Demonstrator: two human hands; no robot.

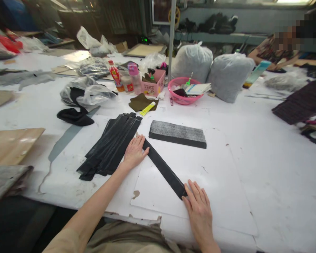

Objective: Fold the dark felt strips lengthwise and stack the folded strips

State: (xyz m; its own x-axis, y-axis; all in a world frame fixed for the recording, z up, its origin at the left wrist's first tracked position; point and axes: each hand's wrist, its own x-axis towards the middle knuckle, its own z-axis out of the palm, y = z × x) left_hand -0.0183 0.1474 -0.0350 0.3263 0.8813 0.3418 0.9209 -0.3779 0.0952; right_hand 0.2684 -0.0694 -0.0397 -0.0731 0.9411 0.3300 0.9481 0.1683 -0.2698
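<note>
A long black strip (164, 168) lies diagonally on the white sheet in front of me. My left hand (135, 151) touches its far end, the fingers flat and the thumb apart. At the near end, my right hand (198, 207) rests with fingers stretched out against the strip. Left of my left hand is a fanned pile of black strips (110, 146). Beyond the single strip sits a stack of strips (177, 133), grey on top with a black front edge.
Farther back stand a pink basin (185, 99), a pink box (154, 86), a red bottle (116, 75) and two stuffed bags (228, 77). A yellow tube (147, 108) lies on dark cloth. Tan board (13, 144) is at left. Another person's arm (262, 52) shows at the upper right.
</note>
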